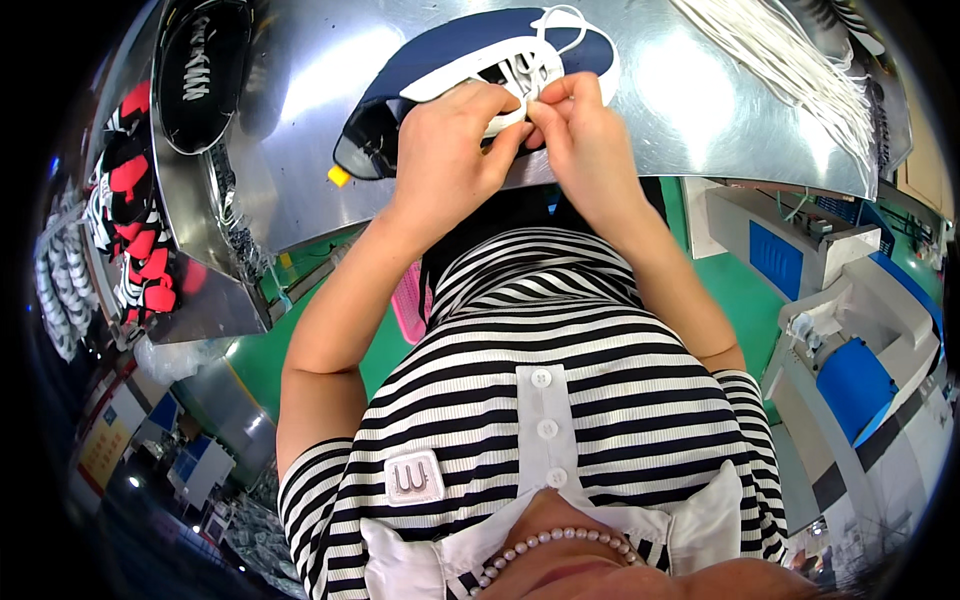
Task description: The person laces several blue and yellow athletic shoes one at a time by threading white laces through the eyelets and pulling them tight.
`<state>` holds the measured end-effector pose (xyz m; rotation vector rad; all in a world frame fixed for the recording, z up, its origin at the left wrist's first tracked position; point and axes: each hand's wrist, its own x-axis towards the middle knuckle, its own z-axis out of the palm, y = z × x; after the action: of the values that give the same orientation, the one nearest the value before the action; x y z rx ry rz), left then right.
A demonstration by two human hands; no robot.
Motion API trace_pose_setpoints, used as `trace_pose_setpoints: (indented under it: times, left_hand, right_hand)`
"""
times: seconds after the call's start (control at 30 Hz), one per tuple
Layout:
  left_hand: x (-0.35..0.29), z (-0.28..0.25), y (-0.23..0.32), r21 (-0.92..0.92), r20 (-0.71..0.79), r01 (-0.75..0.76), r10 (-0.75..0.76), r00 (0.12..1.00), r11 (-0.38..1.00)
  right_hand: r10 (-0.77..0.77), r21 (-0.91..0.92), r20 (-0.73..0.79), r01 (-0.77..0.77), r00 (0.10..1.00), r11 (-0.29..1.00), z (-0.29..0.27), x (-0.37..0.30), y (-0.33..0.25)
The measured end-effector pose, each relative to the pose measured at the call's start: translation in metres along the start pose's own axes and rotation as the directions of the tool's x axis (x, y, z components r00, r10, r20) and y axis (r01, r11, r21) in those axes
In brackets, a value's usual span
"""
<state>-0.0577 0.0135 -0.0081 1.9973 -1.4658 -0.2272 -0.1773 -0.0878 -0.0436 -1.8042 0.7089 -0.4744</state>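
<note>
A navy blue shoe with a white lacing panel lies on the metal table, its dark opening toward the left. A small yellow piece shows at its heel end. White shoelace crosses the panel, and a loose loop rises over the toe side. My left hand is closed at the panel, thumb and index finger pinched by the lace. Beside it my right hand pinches the lace close to the left fingertips. The fingers partly cover the lower eyelets.
A bundle of loose white laces hangs over the table's right edge. At the left stands a black laced shoe; several red, black and white pieces are beyond it. A grey and blue machine stands at the right.
</note>
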Motion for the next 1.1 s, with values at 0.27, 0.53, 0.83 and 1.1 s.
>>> trace_pose_setpoints:
  times: [0.27,0.53,0.83,1.1]
  left_hand:
    - [-0.021,-0.014,-0.006,0.227,-0.105,-0.136,0.163,0.981,0.964]
    - [-0.023,-0.014,-0.005,0.216,-0.12,-0.259,0.289,0.95,0.941]
    - [-0.021,-0.012,-0.012,0.181,-0.079,-0.32,0.338,0.938,0.93]
    - [-0.016,-0.018,-0.006,0.118,-0.013,-0.25,0.253,0.967,0.961]
  right_hand:
    - [0.282,-0.047,0.072,-0.279,0.957,0.959,-0.109,-0.02,0.014]
    - [-0.409,-0.487,0.39,0.562,0.825,0.669,-0.038,0.013,-0.046]
    - [-0.052,-0.314,0.501,0.237,0.864,0.919,-0.036,0.049,-0.04]
    - [-0.175,0.077,0.223,0.162,0.959,0.984,-0.088,0.087,-0.045]
